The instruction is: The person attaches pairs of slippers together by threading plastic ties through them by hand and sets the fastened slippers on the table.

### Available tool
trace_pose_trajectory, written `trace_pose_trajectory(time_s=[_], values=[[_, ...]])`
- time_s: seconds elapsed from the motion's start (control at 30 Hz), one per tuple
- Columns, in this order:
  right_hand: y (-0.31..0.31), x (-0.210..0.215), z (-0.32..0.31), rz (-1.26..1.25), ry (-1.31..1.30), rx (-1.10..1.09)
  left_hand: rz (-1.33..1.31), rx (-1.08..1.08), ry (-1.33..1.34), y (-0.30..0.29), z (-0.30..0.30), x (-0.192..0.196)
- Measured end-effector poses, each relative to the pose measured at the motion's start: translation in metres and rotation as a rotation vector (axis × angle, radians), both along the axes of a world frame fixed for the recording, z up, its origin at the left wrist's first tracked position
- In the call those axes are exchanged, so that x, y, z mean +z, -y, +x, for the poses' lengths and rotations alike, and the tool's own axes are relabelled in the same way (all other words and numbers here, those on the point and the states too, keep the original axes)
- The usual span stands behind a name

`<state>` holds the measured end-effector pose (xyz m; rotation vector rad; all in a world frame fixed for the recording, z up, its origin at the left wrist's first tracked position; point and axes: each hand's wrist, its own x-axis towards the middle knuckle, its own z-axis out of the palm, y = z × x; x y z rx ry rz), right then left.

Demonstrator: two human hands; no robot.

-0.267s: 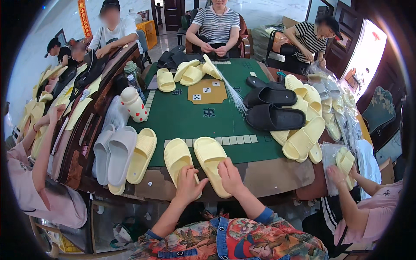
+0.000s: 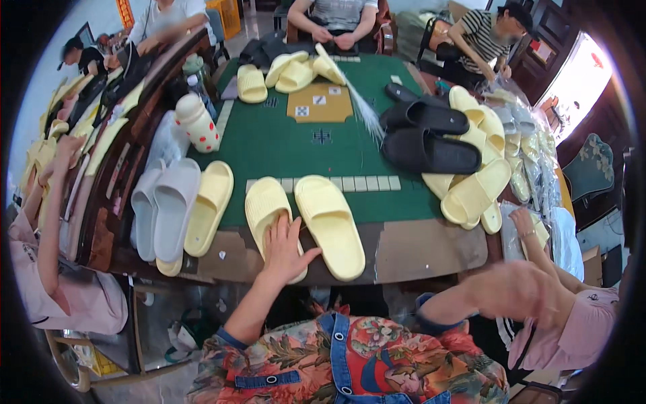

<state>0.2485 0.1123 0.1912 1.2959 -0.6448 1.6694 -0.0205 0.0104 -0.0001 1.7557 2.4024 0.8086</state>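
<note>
Two pale yellow slide slippers lie side by side in front of me, toes pointing away. My left hand rests on the left slipper, fingers stretched out over its footbed and strap edge. Its thumb reaches out to the side edge of the right slipper. Well to the right, off the table's near edge, my right hand is smeared by motion, so its fingers cannot be read. It overlaps the arm of a person in a pink top.
Grey slippers and a yellow slipper stand at left, near a spotted bottle. Black slippers and yellow slippers pile up at right. Bagged slippers lie beyond them. Several people sit around the green mat.
My right hand has left the right slipper and swung right, away from the table. My left hand stays at the left slipper, its fingers more spread. The whole view has tilted lower.
</note>
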Motion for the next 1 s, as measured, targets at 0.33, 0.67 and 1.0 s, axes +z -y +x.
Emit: trace_pose_trajectory(time_s=[0.33, 0.67, 1.0], values=[[-0.005, -0.097, -0.092, -0.206, 1.623, -0.37, 0.024, -0.099, -0.001, 0.01, 0.004, 0.005], [0.0, -0.193, -0.16, 0.348, 1.716, -1.119, 0.035, -0.153, 0.084, -0.001, 0.015, 0.003], [0.005, -0.138, -0.116, 0.168, 1.82, -0.568, 0.15, 0.029, 0.12, 0.019, -0.035, 0.071]])
